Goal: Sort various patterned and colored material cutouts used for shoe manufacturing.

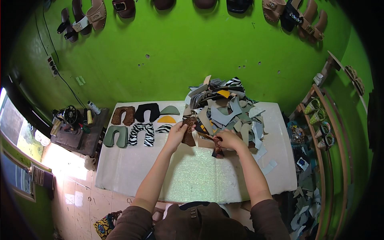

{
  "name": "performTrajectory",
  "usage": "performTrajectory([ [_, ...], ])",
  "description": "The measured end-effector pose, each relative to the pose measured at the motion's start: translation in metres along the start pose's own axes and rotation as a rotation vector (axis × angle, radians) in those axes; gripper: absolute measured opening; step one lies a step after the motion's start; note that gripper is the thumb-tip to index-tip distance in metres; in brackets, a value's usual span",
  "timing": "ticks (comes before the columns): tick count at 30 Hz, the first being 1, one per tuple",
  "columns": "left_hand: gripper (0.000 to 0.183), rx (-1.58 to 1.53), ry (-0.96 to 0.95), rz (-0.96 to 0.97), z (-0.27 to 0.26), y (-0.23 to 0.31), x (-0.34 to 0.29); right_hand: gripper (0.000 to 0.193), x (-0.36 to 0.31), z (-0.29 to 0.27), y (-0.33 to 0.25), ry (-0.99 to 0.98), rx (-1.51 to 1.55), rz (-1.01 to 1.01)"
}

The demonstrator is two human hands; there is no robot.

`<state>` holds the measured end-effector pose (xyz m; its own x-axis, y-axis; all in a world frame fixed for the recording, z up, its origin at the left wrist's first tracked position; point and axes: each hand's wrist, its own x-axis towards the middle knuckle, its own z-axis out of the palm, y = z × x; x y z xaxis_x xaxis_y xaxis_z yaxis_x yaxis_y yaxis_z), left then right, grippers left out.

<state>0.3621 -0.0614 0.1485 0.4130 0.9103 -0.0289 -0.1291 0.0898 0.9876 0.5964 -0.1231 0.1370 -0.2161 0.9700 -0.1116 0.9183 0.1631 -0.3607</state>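
My left hand (176, 135) is closed on a brown leopard-print material piece (189, 137), pinching it at the near left side of a heaped pile of cut scraps (226, 114). To its right, my right hand (229, 141) grips a dark brown patterned scrap (218, 152) that hangs below the fingers. Left of my hands lie U-shaped cut pieces in rows: a leopard-print one (128, 115), a black one (147, 111), a green one (121, 136) and a zebra-print one (148, 135). Beside them are half-round pieces in green (170, 110), yellow (167, 119) and zebra print (163, 128).
The white table (128, 172) stands against a green wall (160, 68). A sewing machine (71, 116) is on a small dark table at left. A wooden rack (320, 160) with shoes stands at right, near scraps on the floor (306, 212). Sandals (96, 16) hang above.
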Motion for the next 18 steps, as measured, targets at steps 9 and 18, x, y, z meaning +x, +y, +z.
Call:
performTrajectory([
  [9,0.028,-0.043,-0.007,-0.054,-0.006,0.003,0.000,0.016,-0.023,-0.068,-0.049,-0.143,0.499,-0.318],
  [18,0.031,0.119,-0.222,0.023,0.026,0.011,-0.016,0.014,0.003,-0.066,-0.067,0.307,0.459,-0.393],
])
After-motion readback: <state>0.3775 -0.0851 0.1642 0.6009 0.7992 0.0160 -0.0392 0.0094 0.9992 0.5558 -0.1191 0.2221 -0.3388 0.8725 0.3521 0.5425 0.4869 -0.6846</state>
